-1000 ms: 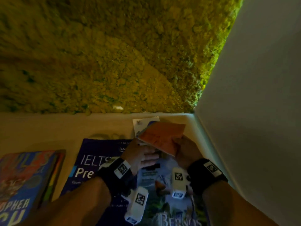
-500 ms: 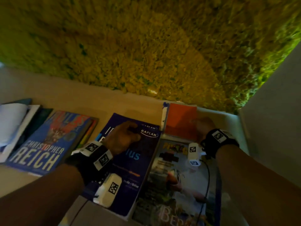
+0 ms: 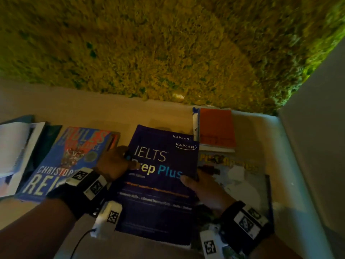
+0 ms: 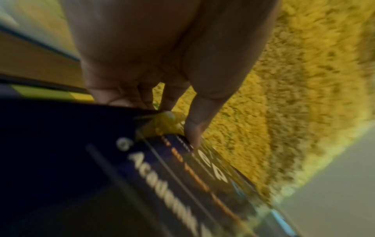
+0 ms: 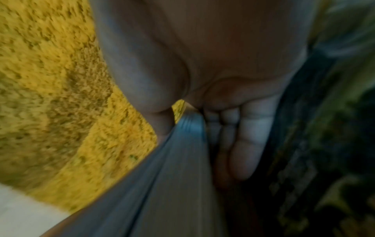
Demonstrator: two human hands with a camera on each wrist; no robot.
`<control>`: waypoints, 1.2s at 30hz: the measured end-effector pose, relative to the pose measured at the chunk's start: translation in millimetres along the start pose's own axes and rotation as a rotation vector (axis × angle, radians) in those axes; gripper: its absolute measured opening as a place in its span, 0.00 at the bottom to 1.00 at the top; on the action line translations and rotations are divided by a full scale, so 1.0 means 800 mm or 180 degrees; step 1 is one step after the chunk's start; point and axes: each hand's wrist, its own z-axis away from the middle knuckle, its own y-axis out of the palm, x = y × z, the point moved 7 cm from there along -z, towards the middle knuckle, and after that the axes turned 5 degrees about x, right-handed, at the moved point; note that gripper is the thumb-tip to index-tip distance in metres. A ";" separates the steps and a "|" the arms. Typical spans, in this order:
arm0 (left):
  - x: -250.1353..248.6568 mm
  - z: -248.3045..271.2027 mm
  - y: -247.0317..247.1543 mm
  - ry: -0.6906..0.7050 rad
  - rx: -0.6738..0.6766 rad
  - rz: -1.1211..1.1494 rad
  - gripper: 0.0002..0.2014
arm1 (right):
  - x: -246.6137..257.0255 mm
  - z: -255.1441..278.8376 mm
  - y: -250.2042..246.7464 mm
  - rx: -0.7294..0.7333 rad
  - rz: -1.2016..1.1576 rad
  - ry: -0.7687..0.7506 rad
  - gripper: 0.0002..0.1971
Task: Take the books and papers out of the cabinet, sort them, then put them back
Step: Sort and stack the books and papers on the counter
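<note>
Two dark blue IELTS Prep Plus books [image 3: 158, 184] lie stacked in the middle of the pale shelf [image 3: 93, 113]. My left hand [image 3: 115, 163] grips their left edge, thumb on the cover [image 4: 192, 137], fingers behind the spine. My right hand [image 3: 201, 186] grips the right edge, thumb on top and fingers [image 5: 245, 144] under the grey page block [image 5: 162, 184]. An orange booklet [image 3: 216, 128] rests on white papers at the back right, over a picture magazine [image 3: 240, 180].
To the left lies a blue Christopher Reich novel [image 3: 61, 161], and beyond it an open white book [image 3: 15, 146] on a dark one. A yellow-green mossy wall [image 3: 168, 43] backs the shelf. A grey side panel [image 3: 317, 128] closes the right.
My right hand let go of the orange booklet and came to the IELTS books' right edge. My left hand shifted from the cover to their left edge. The view swung left.
</note>
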 end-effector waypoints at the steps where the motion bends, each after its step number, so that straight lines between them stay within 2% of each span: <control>1: -0.001 0.001 0.003 0.0114 0.0047 0.0016 0.34 | -0.003 0.002 0.001 -0.0009 -0.0092 0.0082 0.22; 5: -0.020 0.028 0.007 0.0853 0.0172 0.0146 0.34 | -0.006 0.005 -0.001 -0.0276 -0.0357 0.0071 0.22; 7: -0.019 0.029 0.010 0.1141 0.0390 0.0305 0.32 | -0.011 0.007 -0.002 -0.0560 -0.0634 0.0051 0.21; 9: -0.014 0.023 0.008 0.1051 0.0484 0.0234 0.31 | -0.013 0.015 -0.006 -0.0940 -0.0792 -0.0028 0.25; 11: -0.011 0.016 0.005 0.0923 0.0380 0.0001 0.25 | -0.019 0.028 -0.016 -0.1236 -0.0829 -0.0158 0.38; 12: -0.012 0.012 0.002 0.0987 0.0247 0.0024 0.17 | -0.017 0.034 -0.017 -0.1286 -0.0902 -0.0224 0.37; 13: -0.019 0.015 -0.002 0.1087 0.0171 0.0112 0.10 | -0.016 0.040 -0.017 -0.1318 -0.1048 -0.0263 0.31; 14: -0.020 0.013 0.000 0.1116 0.0147 0.0215 0.15 | -0.011 0.045 -0.013 -0.1251 -0.1186 -0.0271 0.23; 15: -0.023 0.013 0.000 0.1183 0.0151 0.0352 0.19 | -0.010 0.046 -0.013 -0.1191 -0.1268 -0.0257 0.19; 16: -0.014 0.007 0.003 0.1154 0.0173 0.0426 0.19 | -0.004 0.049 -0.011 -0.1124 -0.1267 -0.0245 0.18; 19: -0.009 -0.001 -0.003 0.1271 0.0167 0.0770 0.10 | 0.003 0.045 -0.020 -0.1198 -0.1225 -0.0157 0.17; 23: 0.006 -0.013 0.004 0.0756 0.0559 0.1637 0.16 | 0.008 0.049 -0.036 -0.1107 -0.1498 -0.0135 0.20; 25: 0.007 -0.010 0.014 0.0781 0.0827 0.2149 0.21 | 0.015 0.057 -0.050 -0.1042 -0.1585 -0.0208 0.19; 27: 0.007 -0.006 0.017 0.0812 0.0790 0.2351 0.30 | 0.025 0.063 -0.060 -0.1020 -0.1707 -0.0292 0.18; 28: 0.007 -0.006 0.020 0.0776 0.0744 0.2416 0.30 | 0.030 0.064 -0.065 -0.1034 -0.1761 -0.0325 0.17; 31: -0.003 0.001 0.039 0.0628 0.0914 0.2794 0.22 | 0.026 0.059 -0.069 -0.1145 -0.1740 -0.0182 0.18; 32: -0.005 0.005 0.048 0.0569 0.1068 0.2853 0.26 | 0.023 0.056 -0.064 -0.1154 -0.1687 -0.0099 0.18; 34: -0.010 0.010 0.058 0.0629 0.1239 0.2950 0.42 | 0.013 0.050 -0.050 -0.1086 -0.1533 0.0059 0.22; 35: -0.014 0.013 0.057 0.0709 0.1202 0.2954 0.44 | 0.012 0.048 -0.040 -0.1038 -0.1448 0.0080 0.22; 36: -0.015 0.014 0.057 0.0791 0.1148 0.2930 0.41 | 0.011 0.046 -0.033 -0.1000 -0.1418 0.0051 0.21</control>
